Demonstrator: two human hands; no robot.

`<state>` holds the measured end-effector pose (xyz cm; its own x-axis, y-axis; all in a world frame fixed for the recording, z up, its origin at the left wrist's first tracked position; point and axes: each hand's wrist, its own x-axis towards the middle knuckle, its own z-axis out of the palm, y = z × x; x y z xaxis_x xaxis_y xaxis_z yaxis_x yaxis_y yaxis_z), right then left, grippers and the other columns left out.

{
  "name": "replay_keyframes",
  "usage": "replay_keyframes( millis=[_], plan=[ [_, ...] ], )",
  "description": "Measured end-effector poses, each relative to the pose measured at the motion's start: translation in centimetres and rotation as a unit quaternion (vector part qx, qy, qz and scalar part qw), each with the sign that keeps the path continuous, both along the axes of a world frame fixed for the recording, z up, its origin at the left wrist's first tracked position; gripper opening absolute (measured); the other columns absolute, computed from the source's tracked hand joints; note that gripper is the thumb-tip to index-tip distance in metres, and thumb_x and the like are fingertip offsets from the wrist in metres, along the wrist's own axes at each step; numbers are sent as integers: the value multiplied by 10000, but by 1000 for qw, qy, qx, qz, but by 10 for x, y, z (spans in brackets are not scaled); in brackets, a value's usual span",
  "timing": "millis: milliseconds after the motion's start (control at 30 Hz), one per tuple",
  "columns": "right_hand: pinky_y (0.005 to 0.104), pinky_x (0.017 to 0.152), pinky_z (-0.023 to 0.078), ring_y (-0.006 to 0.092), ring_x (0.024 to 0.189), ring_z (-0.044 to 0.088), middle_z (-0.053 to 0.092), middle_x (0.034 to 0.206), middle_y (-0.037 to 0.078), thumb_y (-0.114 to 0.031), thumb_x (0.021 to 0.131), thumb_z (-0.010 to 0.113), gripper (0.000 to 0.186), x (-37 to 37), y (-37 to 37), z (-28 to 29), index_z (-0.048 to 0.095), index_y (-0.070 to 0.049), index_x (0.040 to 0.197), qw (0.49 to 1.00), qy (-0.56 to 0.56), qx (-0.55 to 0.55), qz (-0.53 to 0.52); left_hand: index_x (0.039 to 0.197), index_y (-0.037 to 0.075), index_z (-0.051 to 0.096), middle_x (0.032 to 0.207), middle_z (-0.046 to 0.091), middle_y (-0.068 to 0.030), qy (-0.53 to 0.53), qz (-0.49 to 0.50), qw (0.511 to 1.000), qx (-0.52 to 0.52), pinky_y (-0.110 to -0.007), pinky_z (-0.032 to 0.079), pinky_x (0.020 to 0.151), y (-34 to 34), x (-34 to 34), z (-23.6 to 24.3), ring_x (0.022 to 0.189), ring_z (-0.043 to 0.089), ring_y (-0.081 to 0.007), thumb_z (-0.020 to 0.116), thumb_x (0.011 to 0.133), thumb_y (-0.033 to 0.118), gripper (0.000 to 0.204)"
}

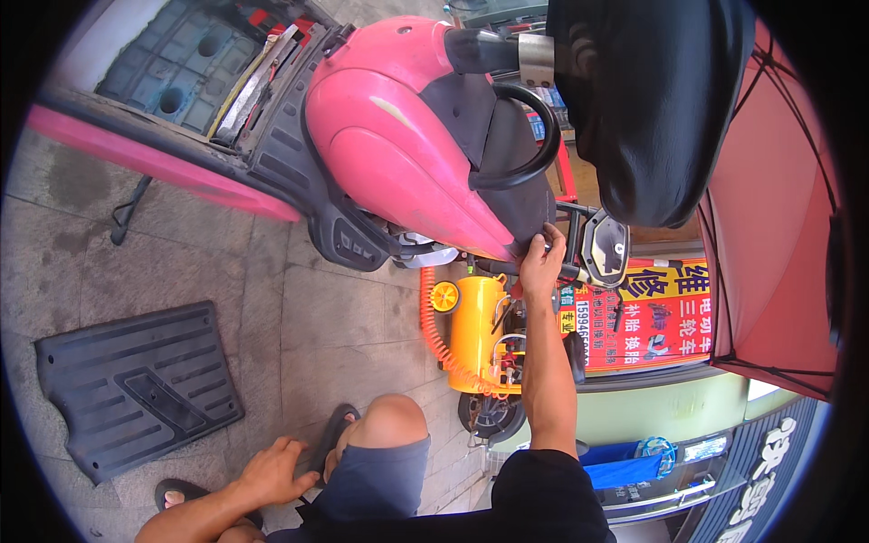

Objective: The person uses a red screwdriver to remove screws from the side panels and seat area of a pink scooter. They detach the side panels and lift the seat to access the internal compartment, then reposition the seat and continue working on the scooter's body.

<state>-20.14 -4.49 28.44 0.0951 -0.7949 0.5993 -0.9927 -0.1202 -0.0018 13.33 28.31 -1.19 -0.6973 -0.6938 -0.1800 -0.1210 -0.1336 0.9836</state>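
A pink electric scooter [389, 136] stands before me, its floor section uncovered to show a grey compartment [181, 68]. My right hand [543, 258] reaches to the tapered end of the pink body, beside the dark grey panel [520, 195]. Its fingers are bent and pressed together there; what they pinch, if anything, is too small to name. My left hand [276, 471] hangs beside my bent knee, fingers loosely apart and holding nothing. Above the right hand are a curved black grab bar [548, 136] and a large black saddle [647, 109].
A ribbed black floor panel [140, 389] lies on the paving at left. Below the scooter sits a yellow air compressor [471, 335] with an orange coiled hose [430, 317]. A red and yellow sign [647, 317] and a red canopy [769, 208] stand on the right.
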Motion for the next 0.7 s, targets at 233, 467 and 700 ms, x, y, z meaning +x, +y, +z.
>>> replay_keyframes(
  millis=[233,467,700],
  plan=[
    [416,1003,439,369,1149,558,556,1216,234,-182,945,580,374,11,6,-1,548,19,1259,999,12,-18,26,1291,12,566,1222,617,-232,-60,27,998,-4,-469,502,943,0,-5,4,1130,607,-403,691,855,406,600],
    [417,1009,436,365,1157,550,552,1219,223,-143,900,635,399,5,10,-9,559,11,1260,992,18,-65,104,1312,19,563,1202,630,-206,-144,76,986,-27,-418,556,838,-18,-3,14,990,683,-310,712,860,374,594],
    [427,1069,385,366,1235,504,529,1286,212,-123,891,630,468,-2,12,-15,519,5,1327,983,-49,-97,148,1304,-3,564,1201,632,-205,-158,175,972,1,-404,547,857,-33,4,31,976,680,-308,687,876,365,578]
  ],
)
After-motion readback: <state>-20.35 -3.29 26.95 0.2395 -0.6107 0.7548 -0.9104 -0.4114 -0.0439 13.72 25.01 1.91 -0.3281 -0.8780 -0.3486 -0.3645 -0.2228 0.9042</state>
